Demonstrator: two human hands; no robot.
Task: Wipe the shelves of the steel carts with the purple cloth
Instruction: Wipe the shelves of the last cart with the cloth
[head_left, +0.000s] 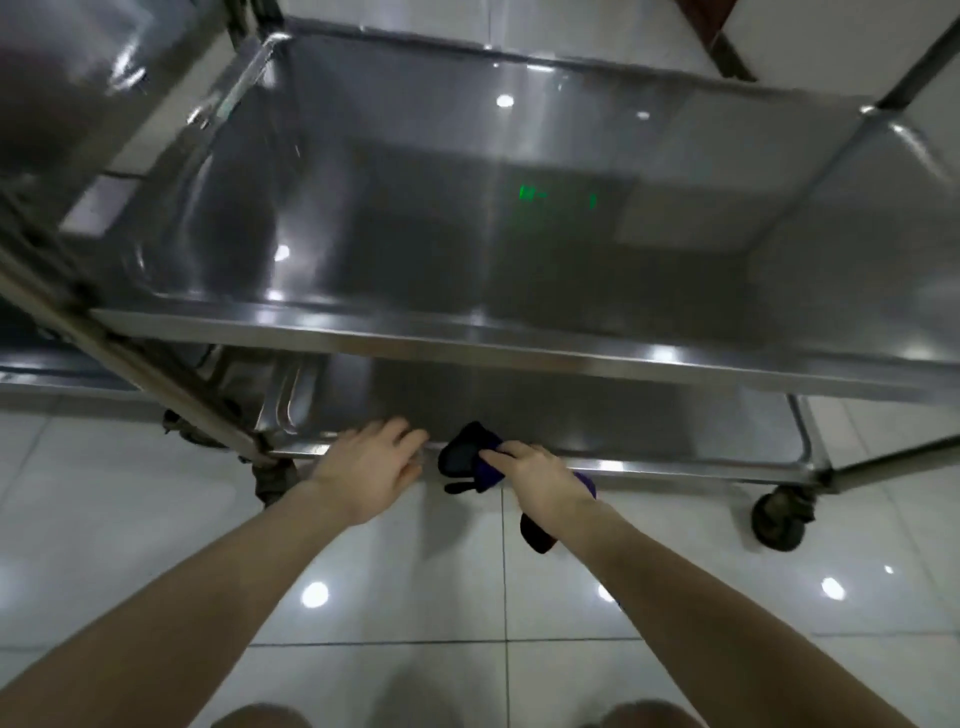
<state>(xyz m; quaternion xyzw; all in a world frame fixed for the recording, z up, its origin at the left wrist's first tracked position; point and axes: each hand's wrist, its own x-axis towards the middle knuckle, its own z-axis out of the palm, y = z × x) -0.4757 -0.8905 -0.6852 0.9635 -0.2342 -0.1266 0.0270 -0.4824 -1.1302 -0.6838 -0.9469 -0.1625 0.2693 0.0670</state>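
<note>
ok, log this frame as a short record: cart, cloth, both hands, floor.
cart: steel cart, two shelves in view
upper shelf: shiny, mirrors ceiling lights
lower shelf: under the upper one, being reached
purple cloth: bunched at the lower shelf's front rim, one end hangs below the hand
right hand: grips the cloth
left hand: fingers straight at the front rim, holds nothing; contact unclear
caster: under the cart's right front corner
floor: glossy pale tiles

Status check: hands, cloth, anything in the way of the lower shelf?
Left hand open, at lower shelf front rim. Right hand grips cloth at same rim. Upper shelf overhangs the reach.
</note>
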